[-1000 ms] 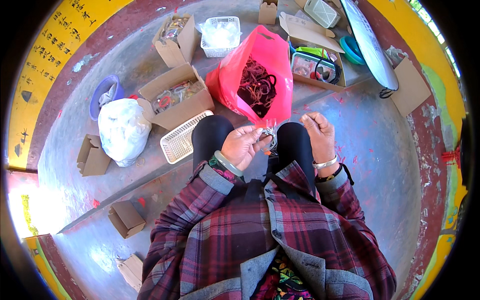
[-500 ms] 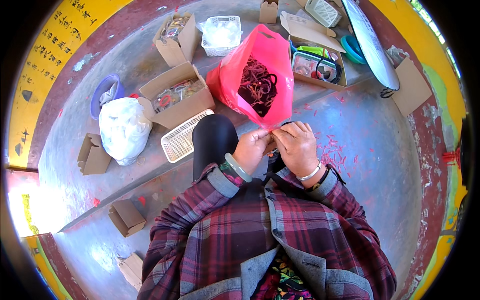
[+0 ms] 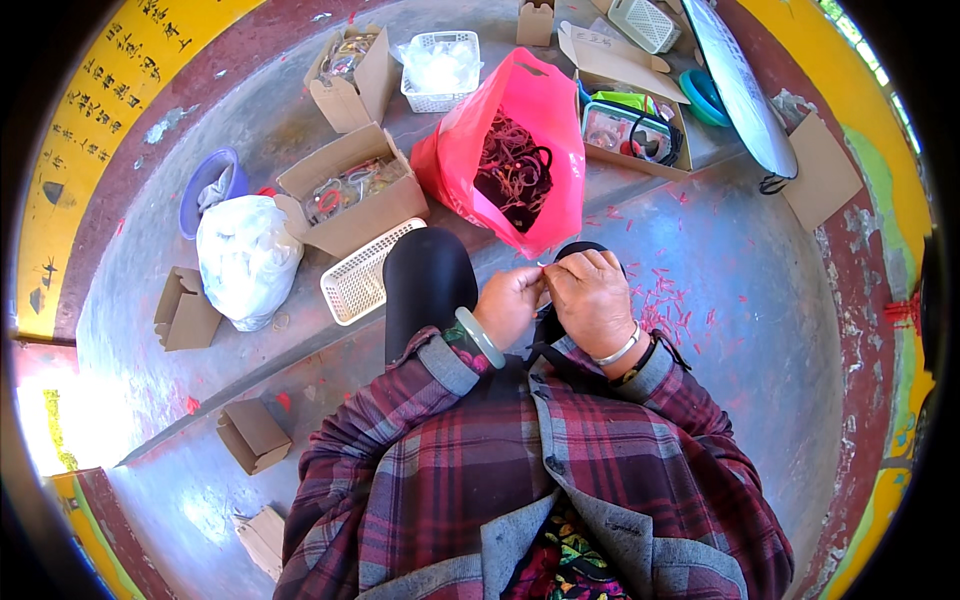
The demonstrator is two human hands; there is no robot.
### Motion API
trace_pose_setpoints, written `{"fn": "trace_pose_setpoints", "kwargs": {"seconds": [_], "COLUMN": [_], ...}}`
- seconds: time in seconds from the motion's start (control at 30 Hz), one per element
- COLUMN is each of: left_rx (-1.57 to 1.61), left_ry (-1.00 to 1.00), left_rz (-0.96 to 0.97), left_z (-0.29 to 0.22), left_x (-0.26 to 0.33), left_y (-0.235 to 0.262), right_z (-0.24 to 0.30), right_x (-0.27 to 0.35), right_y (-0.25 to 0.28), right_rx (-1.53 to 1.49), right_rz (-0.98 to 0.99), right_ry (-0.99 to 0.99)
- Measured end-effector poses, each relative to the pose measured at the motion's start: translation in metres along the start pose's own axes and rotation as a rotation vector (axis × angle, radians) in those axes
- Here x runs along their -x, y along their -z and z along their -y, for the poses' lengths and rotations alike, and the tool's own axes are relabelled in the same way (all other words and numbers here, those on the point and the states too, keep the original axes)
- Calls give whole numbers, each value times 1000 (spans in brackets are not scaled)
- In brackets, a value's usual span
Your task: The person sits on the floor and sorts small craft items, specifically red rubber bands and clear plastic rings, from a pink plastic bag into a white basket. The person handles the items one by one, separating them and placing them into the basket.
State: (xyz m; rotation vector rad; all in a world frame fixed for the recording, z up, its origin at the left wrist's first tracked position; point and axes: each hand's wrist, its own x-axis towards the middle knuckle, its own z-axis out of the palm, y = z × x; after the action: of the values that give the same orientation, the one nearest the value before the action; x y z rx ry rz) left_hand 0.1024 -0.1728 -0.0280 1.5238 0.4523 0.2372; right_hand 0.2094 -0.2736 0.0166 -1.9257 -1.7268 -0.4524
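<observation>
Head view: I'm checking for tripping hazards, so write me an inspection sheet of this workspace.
Surface: grey floor, red scraps scattered at right.
Things at hand: pink bag of tangled strands, ahead of left hand and right hand; anything between them mostly hidden.
Clutter: cardboard box, cream basket, white plastic bag and purple basin at left.
Hands: both curled, close together.
Cables: black cord at an open box, upper right.
Surroundings: yellow wall at left.

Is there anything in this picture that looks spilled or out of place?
Yes: small red scraps lie scattered on the floor, right of the right hand. They look odd because they are loose, not gathered.
</observation>
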Motion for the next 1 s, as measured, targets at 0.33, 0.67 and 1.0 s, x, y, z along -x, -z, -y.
{"fn": "trace_pose_setpoints", "kwargs": {"seconds": [0.33,0.67,1.0], "left_rx": [-168,-407,-442], "left_ry": [-97,-239,-236], "left_rz": [-40,-69,-83], "left_z": [-3,-3,0], "left_x": [4,6,4], "left_y": [-2,-5,-5], "right_z": [2,4,6], "right_x": [-1,0,0], "right_y": [0,0,-2], "right_rx": [-33,-17,5], "right_rz": [28,79,9], "right_ry": [-26,-34,-35]}}
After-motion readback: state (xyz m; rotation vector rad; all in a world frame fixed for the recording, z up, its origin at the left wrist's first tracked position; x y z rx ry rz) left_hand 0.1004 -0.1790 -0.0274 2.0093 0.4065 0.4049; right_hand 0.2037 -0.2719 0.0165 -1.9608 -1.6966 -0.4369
